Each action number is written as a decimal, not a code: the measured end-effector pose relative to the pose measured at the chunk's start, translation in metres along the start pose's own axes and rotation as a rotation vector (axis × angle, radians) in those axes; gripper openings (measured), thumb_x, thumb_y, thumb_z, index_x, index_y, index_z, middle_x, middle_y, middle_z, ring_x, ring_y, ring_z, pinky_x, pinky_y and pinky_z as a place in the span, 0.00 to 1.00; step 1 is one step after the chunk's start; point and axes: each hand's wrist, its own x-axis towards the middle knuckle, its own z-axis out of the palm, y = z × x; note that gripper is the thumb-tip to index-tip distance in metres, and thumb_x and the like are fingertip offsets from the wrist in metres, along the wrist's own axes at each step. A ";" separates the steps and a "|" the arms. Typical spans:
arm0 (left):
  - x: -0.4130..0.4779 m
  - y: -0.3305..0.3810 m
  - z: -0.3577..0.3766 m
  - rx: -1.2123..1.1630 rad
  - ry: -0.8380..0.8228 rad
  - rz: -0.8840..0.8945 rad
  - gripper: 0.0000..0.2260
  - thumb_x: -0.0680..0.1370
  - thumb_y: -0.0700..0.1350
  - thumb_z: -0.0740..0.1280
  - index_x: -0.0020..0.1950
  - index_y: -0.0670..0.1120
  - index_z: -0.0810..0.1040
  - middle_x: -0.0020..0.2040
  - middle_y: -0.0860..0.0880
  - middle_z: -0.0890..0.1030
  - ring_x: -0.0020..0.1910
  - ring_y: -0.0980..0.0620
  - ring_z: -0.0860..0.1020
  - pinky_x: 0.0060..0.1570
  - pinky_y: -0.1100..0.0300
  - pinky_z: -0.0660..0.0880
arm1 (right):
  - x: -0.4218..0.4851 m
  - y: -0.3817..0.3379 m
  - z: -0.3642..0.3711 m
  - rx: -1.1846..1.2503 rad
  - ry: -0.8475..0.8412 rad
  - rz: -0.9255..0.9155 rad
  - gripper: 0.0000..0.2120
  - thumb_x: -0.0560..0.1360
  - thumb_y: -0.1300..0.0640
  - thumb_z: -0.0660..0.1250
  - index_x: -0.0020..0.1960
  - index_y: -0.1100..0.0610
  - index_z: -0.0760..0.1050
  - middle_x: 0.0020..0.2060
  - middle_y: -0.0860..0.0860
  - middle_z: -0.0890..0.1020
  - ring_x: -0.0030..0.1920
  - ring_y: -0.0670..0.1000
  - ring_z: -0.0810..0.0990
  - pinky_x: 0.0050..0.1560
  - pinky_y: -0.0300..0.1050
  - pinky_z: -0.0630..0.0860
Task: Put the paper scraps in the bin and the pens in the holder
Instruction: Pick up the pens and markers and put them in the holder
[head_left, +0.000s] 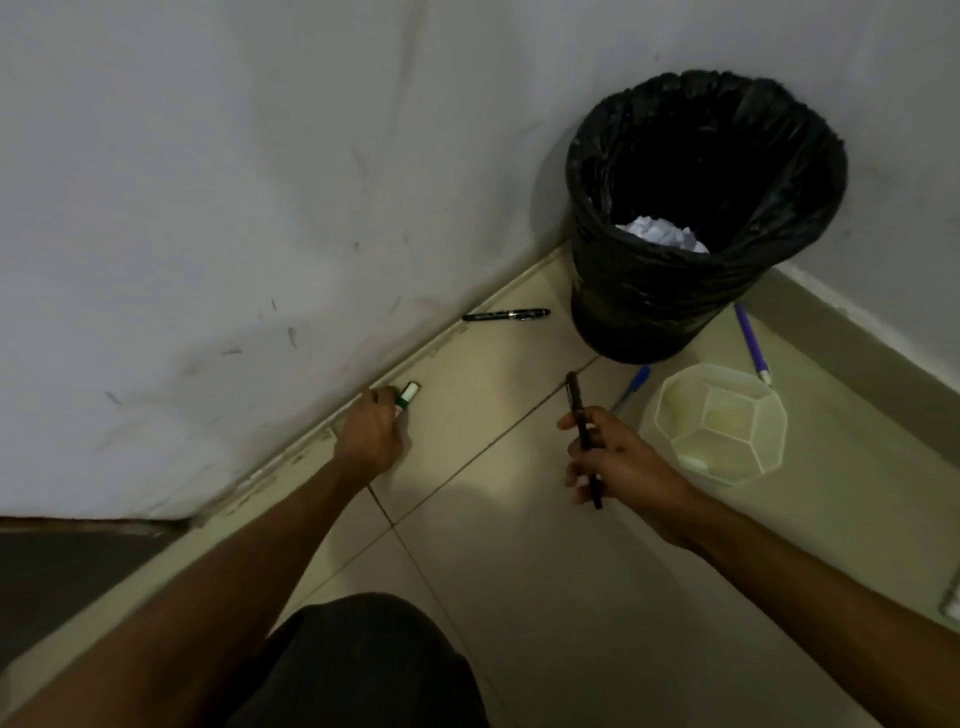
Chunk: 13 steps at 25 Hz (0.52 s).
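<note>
My left hand (373, 434) grips a green and white marker (408, 396) low on the floor by the wall's skirting. My right hand (618, 457) holds a dark pen (583, 431) upright above the tiles, left of the clear plastic holder (670, 415). The holder looks empty. A black pen (506, 315) lies by the skirting left of the bin. A blue pen (635, 387) lies between bin and holder. A purple pen (751, 343) lies to the right behind the holder. The black-lined bin (649, 312) stands in the corner with crumpled white paper (662, 234) inside.
White walls meet in the corner behind the bin. The floor is beige tile with dark grout lines. My dark-clothed knee (363, 665) is at the bottom centre. A small pale object (953, 597) sits at the right edge.
</note>
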 end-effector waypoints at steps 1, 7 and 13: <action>-0.001 0.004 -0.001 -0.041 -0.009 0.034 0.16 0.77 0.41 0.64 0.63 0.35 0.72 0.55 0.32 0.75 0.49 0.32 0.77 0.44 0.47 0.75 | -0.002 -0.003 -0.001 -0.025 0.015 0.010 0.15 0.76 0.66 0.59 0.56 0.49 0.75 0.39 0.54 0.75 0.33 0.50 0.76 0.32 0.44 0.73; -0.020 0.122 -0.056 -0.568 -0.162 0.265 0.10 0.83 0.55 0.55 0.62 0.55 0.68 0.38 0.46 0.77 0.30 0.51 0.73 0.30 0.56 0.69 | -0.042 -0.021 -0.031 0.030 0.336 -0.243 0.11 0.82 0.45 0.57 0.54 0.49 0.76 0.28 0.45 0.71 0.26 0.43 0.67 0.25 0.39 0.66; -0.031 0.236 -0.086 -0.851 -0.203 0.531 0.08 0.81 0.43 0.62 0.61 0.49 0.72 0.43 0.50 0.83 0.41 0.55 0.83 0.45 0.58 0.79 | -0.067 -0.013 -0.093 -0.172 0.817 -0.393 0.07 0.77 0.51 0.69 0.49 0.53 0.82 0.41 0.48 0.82 0.42 0.50 0.79 0.45 0.47 0.77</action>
